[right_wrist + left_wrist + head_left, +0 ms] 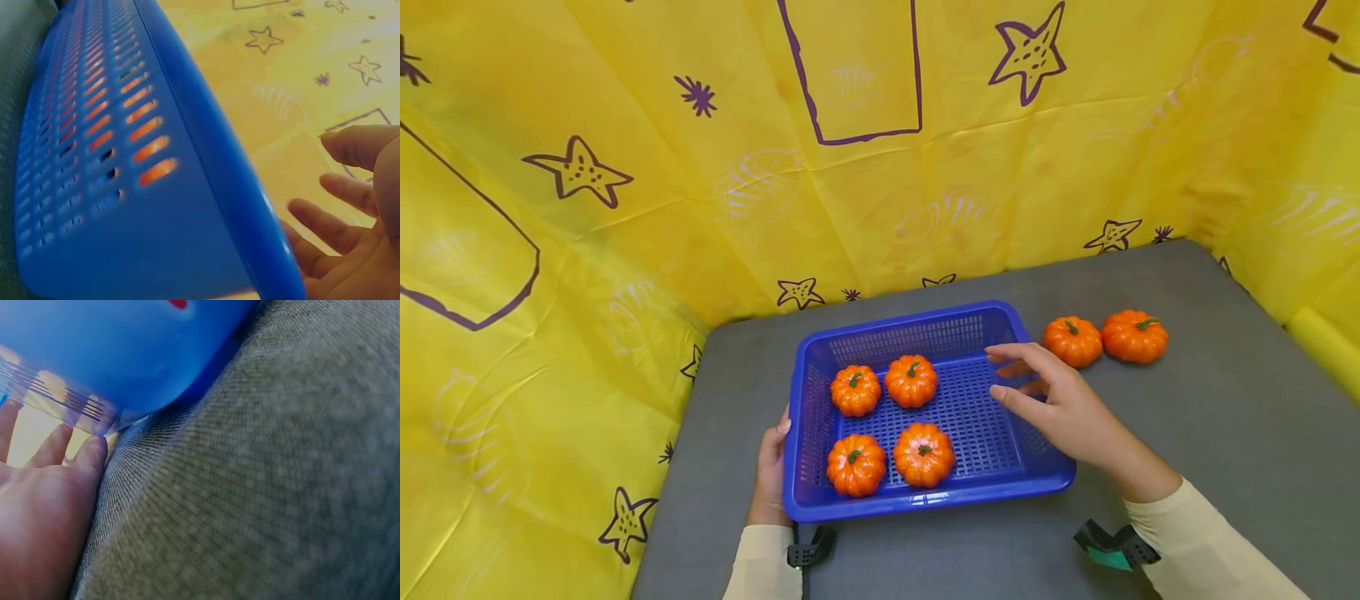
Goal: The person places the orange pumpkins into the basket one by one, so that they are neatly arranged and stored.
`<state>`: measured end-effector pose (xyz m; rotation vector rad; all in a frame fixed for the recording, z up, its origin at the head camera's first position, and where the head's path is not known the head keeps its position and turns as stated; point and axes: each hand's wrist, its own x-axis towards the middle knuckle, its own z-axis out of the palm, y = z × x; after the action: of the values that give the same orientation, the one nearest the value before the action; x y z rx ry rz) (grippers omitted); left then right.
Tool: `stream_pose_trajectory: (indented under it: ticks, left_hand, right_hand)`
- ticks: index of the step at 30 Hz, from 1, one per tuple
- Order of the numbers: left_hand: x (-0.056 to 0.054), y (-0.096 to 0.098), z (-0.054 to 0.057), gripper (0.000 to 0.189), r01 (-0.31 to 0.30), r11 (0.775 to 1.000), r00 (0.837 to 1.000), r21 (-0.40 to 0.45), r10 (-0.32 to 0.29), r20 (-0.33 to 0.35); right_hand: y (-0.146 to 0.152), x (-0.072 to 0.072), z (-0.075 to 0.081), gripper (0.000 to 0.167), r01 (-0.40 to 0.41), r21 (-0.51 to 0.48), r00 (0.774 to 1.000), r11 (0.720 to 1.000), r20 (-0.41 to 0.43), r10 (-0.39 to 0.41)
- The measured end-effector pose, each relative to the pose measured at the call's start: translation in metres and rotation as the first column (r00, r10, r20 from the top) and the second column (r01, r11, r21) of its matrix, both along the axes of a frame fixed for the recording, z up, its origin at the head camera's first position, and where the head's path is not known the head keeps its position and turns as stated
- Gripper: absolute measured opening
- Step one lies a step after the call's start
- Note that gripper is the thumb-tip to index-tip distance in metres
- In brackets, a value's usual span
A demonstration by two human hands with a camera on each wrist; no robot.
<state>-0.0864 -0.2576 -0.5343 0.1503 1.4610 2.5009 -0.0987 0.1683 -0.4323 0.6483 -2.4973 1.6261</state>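
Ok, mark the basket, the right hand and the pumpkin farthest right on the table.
basket (925, 501), head view, on its near rim.
right hand (1063, 404), head view, on the back of the hand, above the basket's right side.
rightmost pumpkin (1133, 337), head view, on its orange body.

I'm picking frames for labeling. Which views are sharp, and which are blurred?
Head view: evenly lit and sharp on the basket and pumpkins. Left wrist view: basket blurred, cloth weave sharper. Right wrist view: basket wall soft, right hand blurred.
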Motion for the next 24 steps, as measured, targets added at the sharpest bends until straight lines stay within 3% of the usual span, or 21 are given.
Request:
stream_pose_trajectory:
  ticks: [24]
  left_hand:
    - [0.002,0.002,0.005,0.063,-0.006,1.0,1.0,-0.011,0.006,0.006]
  right_hand:
    - [0.034,-0.004,0.008,0.046,0.11,-0.069,0.994,0.992,0.021,-0.109]
